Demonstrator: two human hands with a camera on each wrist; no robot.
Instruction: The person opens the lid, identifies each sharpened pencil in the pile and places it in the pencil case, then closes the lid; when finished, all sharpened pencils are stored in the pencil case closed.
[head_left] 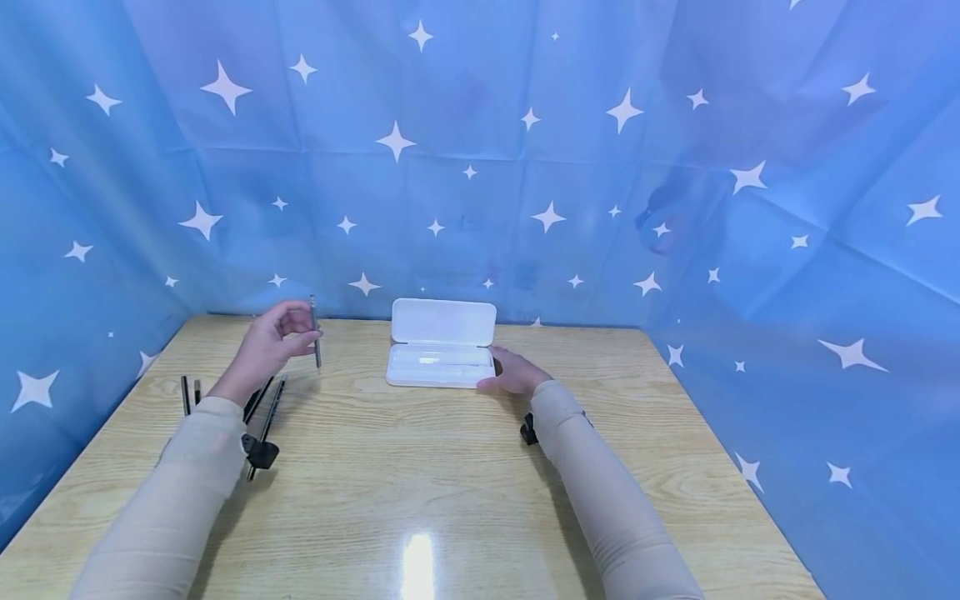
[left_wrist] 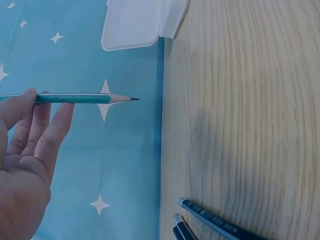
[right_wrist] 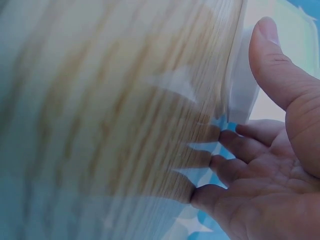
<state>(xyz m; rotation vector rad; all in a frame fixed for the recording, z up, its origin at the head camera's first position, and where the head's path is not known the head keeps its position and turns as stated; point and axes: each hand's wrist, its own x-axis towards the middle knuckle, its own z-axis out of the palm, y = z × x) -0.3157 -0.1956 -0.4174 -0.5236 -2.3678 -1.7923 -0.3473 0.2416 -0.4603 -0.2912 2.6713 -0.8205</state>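
Observation:
My left hand [head_left: 273, 342] is raised above the table's left side and pinches a teal pencil [head_left: 316, 333] between thumb and fingers; the left wrist view shows that pencil [left_wrist: 75, 98] with its sharpened tip pointing toward the case. A white plastic pencil case [head_left: 441, 354] lies open at the table's far middle, lid [head_left: 443, 322] tilted back against the backdrop. My right hand [head_left: 513, 372] rests at the case's right front corner, thumb against its edge [right_wrist: 239, 95], fingers loosely spread.
Several dark pencils [head_left: 262, 408] lie on the wooden table [head_left: 420, 483] below my left forearm, two more [head_left: 189, 392] further left. A blue star-patterned cloth [head_left: 525, 167] walls the table at the back and both sides.

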